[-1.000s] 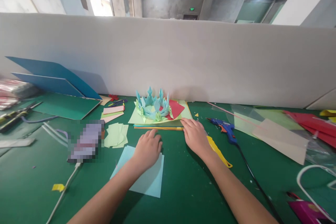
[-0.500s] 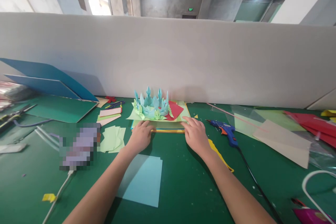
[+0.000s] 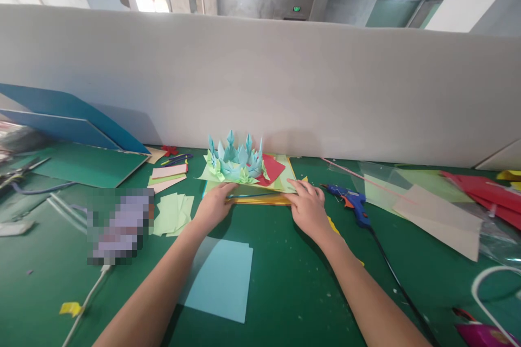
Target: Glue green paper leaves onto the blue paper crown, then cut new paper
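A stack of coloured paper sheets (image 3: 260, 198) lies at the back of the green table, with a blue and green folded paper crown (image 3: 235, 162) and a red sheet (image 3: 272, 169) on top. My left hand (image 3: 214, 207) grips the stack's front left edge and lifts the upper sheets a little. My right hand (image 3: 310, 209) pinches the front right edge of the same stack. A light blue paper square (image 3: 222, 279) lies flat under my left forearm.
A blue glue gun (image 3: 350, 201) with a black cord lies right of my right hand, a yellow strip (image 3: 332, 226) beside it. Pale green paper pieces (image 3: 173, 213) and a blurred object (image 3: 116, 225) sit left. Blue boards (image 3: 69, 119) lean on the white partition (image 3: 285, 81).
My left hand left the light blue square and moved forward to the paper stack. Both hands now grip its front edge, and the upper sheets have lifted slightly.
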A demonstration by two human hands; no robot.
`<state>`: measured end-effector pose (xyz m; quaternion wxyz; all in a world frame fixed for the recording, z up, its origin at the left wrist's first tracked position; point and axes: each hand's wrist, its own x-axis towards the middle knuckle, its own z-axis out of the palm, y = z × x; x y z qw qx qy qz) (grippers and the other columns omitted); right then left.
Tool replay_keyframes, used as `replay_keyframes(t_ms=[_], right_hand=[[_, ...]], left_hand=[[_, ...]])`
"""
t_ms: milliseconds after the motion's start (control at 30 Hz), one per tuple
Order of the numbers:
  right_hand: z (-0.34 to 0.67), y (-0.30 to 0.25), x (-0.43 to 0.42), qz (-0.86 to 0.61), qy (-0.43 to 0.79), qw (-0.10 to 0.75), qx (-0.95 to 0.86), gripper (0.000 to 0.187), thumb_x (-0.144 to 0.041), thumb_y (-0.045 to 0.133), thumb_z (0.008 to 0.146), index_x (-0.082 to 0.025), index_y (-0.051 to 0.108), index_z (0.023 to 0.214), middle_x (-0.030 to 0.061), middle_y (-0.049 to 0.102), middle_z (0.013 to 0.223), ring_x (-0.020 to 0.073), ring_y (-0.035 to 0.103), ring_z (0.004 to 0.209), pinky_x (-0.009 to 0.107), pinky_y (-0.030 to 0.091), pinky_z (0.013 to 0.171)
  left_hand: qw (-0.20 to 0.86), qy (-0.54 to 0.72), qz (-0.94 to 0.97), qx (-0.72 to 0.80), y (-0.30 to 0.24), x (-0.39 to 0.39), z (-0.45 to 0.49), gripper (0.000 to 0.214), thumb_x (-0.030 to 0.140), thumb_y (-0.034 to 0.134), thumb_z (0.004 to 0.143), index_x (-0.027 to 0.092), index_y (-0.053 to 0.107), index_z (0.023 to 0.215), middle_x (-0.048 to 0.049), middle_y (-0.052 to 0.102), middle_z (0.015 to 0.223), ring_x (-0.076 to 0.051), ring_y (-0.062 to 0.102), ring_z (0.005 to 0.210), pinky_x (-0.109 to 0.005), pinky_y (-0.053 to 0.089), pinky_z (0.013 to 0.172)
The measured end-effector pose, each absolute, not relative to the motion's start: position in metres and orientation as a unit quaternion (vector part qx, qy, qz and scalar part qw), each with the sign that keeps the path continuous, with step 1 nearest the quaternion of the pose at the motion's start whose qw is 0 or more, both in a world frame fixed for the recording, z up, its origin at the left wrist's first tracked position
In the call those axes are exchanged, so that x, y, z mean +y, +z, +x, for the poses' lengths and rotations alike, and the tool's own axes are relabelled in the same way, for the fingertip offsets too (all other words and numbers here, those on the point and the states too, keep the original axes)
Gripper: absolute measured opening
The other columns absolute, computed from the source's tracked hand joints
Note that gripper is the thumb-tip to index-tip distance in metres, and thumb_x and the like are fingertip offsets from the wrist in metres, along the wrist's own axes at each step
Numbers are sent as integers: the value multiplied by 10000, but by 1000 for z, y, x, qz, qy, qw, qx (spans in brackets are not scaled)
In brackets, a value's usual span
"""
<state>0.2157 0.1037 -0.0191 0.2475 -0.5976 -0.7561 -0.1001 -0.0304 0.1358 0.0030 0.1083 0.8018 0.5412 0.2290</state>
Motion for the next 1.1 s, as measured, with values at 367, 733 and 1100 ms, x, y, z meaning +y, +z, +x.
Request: replay_keyframes(t_ms=[367, 733, 1100], right_hand=[[218, -27, 112, -608, -91, 302, -728, 395, -71, 375, 788, -211, 660, 1023, 65, 623, 1219, 265, 508, 1070, 425, 352, 843], [221, -21, 108, -625, -124, 261, -725, 390, -113, 493, 774, -235, 629, 1119, 102, 541, 1290, 304, 438, 1145, 455, 350, 860], [225, -19, 107, -635, -198, 287, -690, 208, -148, 574, 801, -267, 744, 801, 81, 629, 1101, 259, 489, 957, 399, 336, 795]], left_hand=[[136, 257, 758, 584, 4, 139, -35, 300, 239, 556, 787, 204, 612, 1079, -47, 707, 1058, -220, 647, 956, -322, 494, 836], [81, 255, 771, 578, -3, 142, -40, 369, 13, 371, 669, 211, 680, 703, -17, 717, 853, -183, 641, 806, -261, 495, 733], [86, 251, 768, 583, -4, 142, -36, 319, 65, 427, 759, 211, 697, 845, -26, 711, 999, -209, 646, 921, -289, 497, 812]])
